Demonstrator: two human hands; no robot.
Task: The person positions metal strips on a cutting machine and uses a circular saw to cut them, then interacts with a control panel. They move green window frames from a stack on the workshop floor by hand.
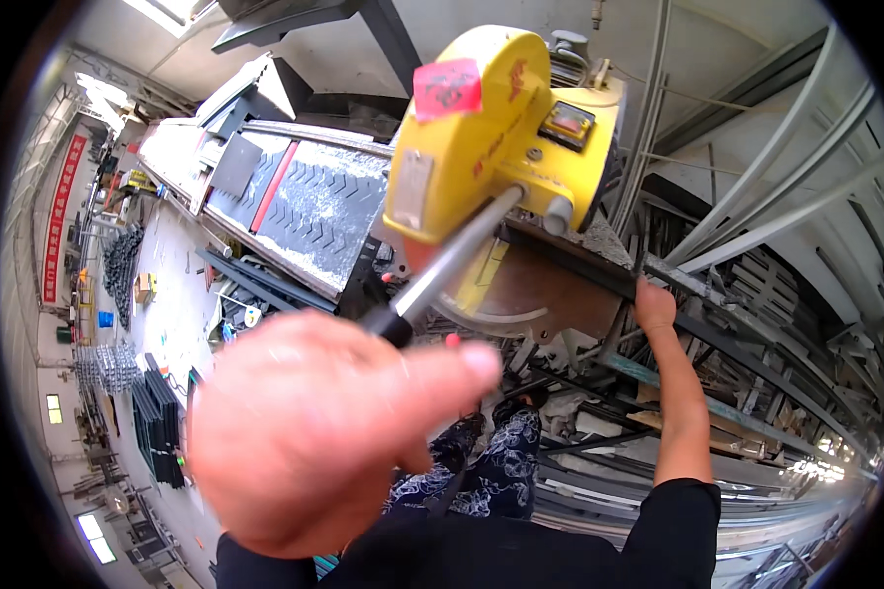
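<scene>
A yellow cut-off saw stands in front of me, with a pink paper stuck on its rounded guard and a small switch box on its motor side. Its metal lever reaches toward me and ends in a black grip. My left hand, large and slightly blurred, is closed around that grip with the thumb stretched along it; the hand hides much of the grip. At the right, my right hand holds the end of a dark metal bar, which lies across the brownish saw table below the motor.
Behind to the left runs a long bench with a tread-patterned black surface, dusted white. Long metal profiles are piled on the right, and pale lengths lean there. Dark bar stacks lie on the left floor.
</scene>
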